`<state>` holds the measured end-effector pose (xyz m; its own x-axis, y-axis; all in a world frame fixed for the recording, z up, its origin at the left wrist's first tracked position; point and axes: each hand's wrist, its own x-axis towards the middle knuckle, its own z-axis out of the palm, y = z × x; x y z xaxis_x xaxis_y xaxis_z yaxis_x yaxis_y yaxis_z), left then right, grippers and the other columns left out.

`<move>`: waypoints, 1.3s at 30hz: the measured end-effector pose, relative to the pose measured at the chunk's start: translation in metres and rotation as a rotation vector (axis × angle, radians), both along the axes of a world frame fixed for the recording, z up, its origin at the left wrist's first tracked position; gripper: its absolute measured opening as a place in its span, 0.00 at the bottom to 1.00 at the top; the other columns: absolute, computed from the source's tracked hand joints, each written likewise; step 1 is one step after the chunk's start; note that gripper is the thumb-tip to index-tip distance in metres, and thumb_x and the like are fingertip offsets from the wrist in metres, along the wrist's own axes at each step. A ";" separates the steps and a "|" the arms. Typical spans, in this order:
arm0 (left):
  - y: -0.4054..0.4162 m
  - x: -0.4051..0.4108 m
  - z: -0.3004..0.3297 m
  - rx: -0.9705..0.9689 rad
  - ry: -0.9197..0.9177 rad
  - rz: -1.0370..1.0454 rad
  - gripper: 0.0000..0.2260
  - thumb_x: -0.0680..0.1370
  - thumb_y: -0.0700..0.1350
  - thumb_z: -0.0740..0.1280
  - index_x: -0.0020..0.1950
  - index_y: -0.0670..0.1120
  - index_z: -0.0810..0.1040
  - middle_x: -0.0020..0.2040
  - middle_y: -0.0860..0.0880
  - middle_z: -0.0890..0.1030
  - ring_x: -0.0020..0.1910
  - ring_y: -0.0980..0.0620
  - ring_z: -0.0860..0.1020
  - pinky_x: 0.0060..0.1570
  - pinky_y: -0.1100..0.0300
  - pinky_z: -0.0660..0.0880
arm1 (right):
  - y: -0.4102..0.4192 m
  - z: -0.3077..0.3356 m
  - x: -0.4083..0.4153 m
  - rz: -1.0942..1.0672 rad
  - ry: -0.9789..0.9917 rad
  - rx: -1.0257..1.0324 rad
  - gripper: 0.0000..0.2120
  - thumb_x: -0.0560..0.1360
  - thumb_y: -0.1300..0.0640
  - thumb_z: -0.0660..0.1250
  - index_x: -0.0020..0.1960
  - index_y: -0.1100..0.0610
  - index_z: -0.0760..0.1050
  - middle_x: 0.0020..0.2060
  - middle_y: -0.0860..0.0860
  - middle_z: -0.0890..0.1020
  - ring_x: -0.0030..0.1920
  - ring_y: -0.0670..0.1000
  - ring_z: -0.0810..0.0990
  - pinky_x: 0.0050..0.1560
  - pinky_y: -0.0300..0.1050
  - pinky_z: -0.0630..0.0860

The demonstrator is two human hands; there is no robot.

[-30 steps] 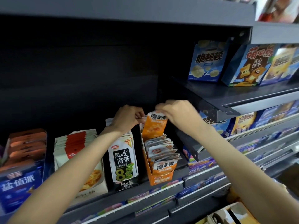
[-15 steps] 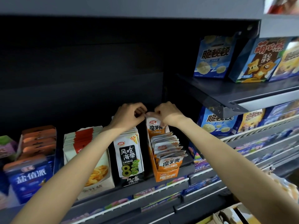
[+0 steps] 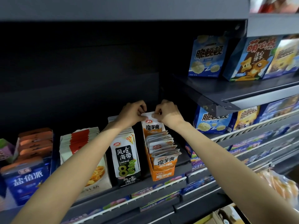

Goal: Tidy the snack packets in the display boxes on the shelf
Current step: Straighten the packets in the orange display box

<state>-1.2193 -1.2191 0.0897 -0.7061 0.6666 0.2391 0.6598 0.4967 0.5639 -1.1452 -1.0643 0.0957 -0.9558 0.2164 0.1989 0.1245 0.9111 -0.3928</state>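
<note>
The rear orange packet (image 3: 152,126) is pinched at its top corners by the left hand (image 3: 133,113) and right hand (image 3: 166,113). It should be lowered evenly into the orange display box (image 3: 163,174), behind the row.

Dark shelf (image 3: 163,181) — display boxes (image 3: 162,172) of snack packets (image 3: 165,162) in a row

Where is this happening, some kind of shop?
Most likely a convenience store or supermarket snack aisle: tiered dark metal shelves, price-tag strips along their front edges, and open display boxes packed with identical snack packets.
</note>
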 end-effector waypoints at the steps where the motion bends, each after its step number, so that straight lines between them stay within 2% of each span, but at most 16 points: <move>1: -0.001 0.001 0.000 -0.019 0.036 -0.014 0.12 0.70 0.41 0.75 0.47 0.49 0.74 0.43 0.54 0.78 0.42 0.55 0.79 0.42 0.61 0.76 | -0.001 -0.002 -0.002 -0.005 0.001 -0.018 0.10 0.73 0.53 0.71 0.49 0.59 0.79 0.52 0.55 0.77 0.48 0.56 0.80 0.52 0.50 0.76; 5: -0.008 0.004 -0.004 -0.138 0.235 -0.131 0.04 0.74 0.42 0.71 0.46 0.50 0.80 0.47 0.53 0.78 0.44 0.54 0.77 0.46 0.56 0.76 | 0.000 -0.010 0.002 0.068 0.098 -0.196 0.08 0.72 0.56 0.72 0.45 0.54 0.73 0.44 0.53 0.80 0.43 0.54 0.81 0.47 0.50 0.78; 8: -0.009 0.005 -0.006 -0.155 0.209 -0.129 0.04 0.76 0.42 0.69 0.48 0.50 0.82 0.48 0.54 0.79 0.45 0.56 0.77 0.47 0.59 0.74 | 0.012 -0.013 0.024 0.192 0.208 -0.181 0.04 0.73 0.56 0.71 0.44 0.55 0.76 0.41 0.48 0.77 0.40 0.48 0.78 0.43 0.45 0.76; 10: -0.009 0.006 -0.004 -0.171 0.169 -0.119 0.05 0.75 0.44 0.70 0.50 0.50 0.81 0.48 0.55 0.78 0.47 0.56 0.77 0.46 0.61 0.73 | 0.022 -0.010 0.041 0.276 0.188 -0.158 0.03 0.75 0.55 0.70 0.47 0.53 0.80 0.44 0.47 0.80 0.43 0.45 0.79 0.45 0.40 0.77; 13: -0.009 0.008 -0.003 -0.198 0.150 -0.111 0.07 0.72 0.46 0.73 0.49 0.51 0.80 0.48 0.54 0.77 0.47 0.56 0.76 0.42 0.65 0.69 | 0.036 -0.001 0.062 0.396 0.044 -0.260 0.07 0.76 0.58 0.68 0.53 0.53 0.81 0.48 0.45 0.83 0.50 0.40 0.79 0.51 0.33 0.76; 15: -0.009 0.010 -0.003 -0.214 0.168 -0.100 0.08 0.72 0.46 0.73 0.49 0.51 0.79 0.49 0.54 0.77 0.47 0.56 0.75 0.42 0.64 0.67 | 0.041 0.001 0.069 0.454 -0.052 -0.284 0.09 0.76 0.60 0.67 0.56 0.55 0.81 0.50 0.45 0.83 0.52 0.40 0.80 0.53 0.33 0.76; 19: -0.012 0.015 0.000 -0.221 0.181 -0.076 0.08 0.71 0.45 0.74 0.48 0.51 0.80 0.49 0.53 0.78 0.48 0.55 0.75 0.47 0.59 0.71 | 0.040 -0.004 0.066 0.507 -0.130 -0.182 0.11 0.75 0.61 0.69 0.57 0.57 0.81 0.50 0.47 0.84 0.50 0.40 0.81 0.53 0.32 0.75; 26: -0.017 0.016 0.006 -0.261 0.198 -0.061 0.05 0.74 0.44 0.72 0.48 0.51 0.79 0.46 0.56 0.73 0.46 0.58 0.71 0.47 0.61 0.66 | 0.029 -0.014 0.061 0.525 -0.019 -0.061 0.05 0.74 0.60 0.70 0.49 0.56 0.84 0.41 0.46 0.85 0.42 0.40 0.82 0.46 0.37 0.78; 31: -0.014 0.017 0.004 -0.275 0.222 -0.073 0.06 0.75 0.42 0.69 0.47 0.53 0.77 0.50 0.55 0.75 0.48 0.54 0.75 0.45 0.61 0.67 | 0.034 -0.009 0.060 0.509 -0.041 -0.109 0.02 0.72 0.59 0.73 0.43 0.57 0.83 0.37 0.45 0.83 0.40 0.42 0.81 0.45 0.42 0.79; 34: -0.014 0.019 0.000 -0.246 0.217 -0.068 0.07 0.75 0.41 0.69 0.49 0.53 0.78 0.59 0.55 0.74 0.55 0.54 0.74 0.52 0.59 0.70 | 0.039 0.003 0.060 0.519 -0.117 -0.146 0.04 0.72 0.60 0.73 0.46 0.59 0.83 0.40 0.49 0.85 0.41 0.43 0.82 0.47 0.40 0.79; 36: -0.016 0.020 0.001 -0.239 0.259 -0.061 0.07 0.76 0.42 0.69 0.51 0.53 0.80 0.63 0.55 0.72 0.61 0.54 0.70 0.57 0.60 0.66 | 0.040 0.010 0.060 0.527 -0.140 -0.171 0.04 0.72 0.60 0.72 0.47 0.58 0.83 0.41 0.50 0.85 0.41 0.43 0.82 0.46 0.38 0.79; 39: -0.020 0.023 0.002 -0.249 0.373 -0.075 0.08 0.76 0.45 0.70 0.54 0.51 0.81 0.59 0.53 0.71 0.60 0.54 0.67 0.57 0.62 0.65 | 0.037 0.011 0.060 0.503 -0.098 -0.267 0.04 0.75 0.61 0.69 0.48 0.60 0.81 0.43 0.53 0.84 0.43 0.47 0.83 0.44 0.39 0.80</move>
<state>-1.1965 -1.2388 0.0913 -0.5497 0.7817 0.2944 0.8344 0.5303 0.1500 -1.0853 -1.0270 0.1068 -0.9654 -0.2390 0.1047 -0.2508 0.7388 -0.6256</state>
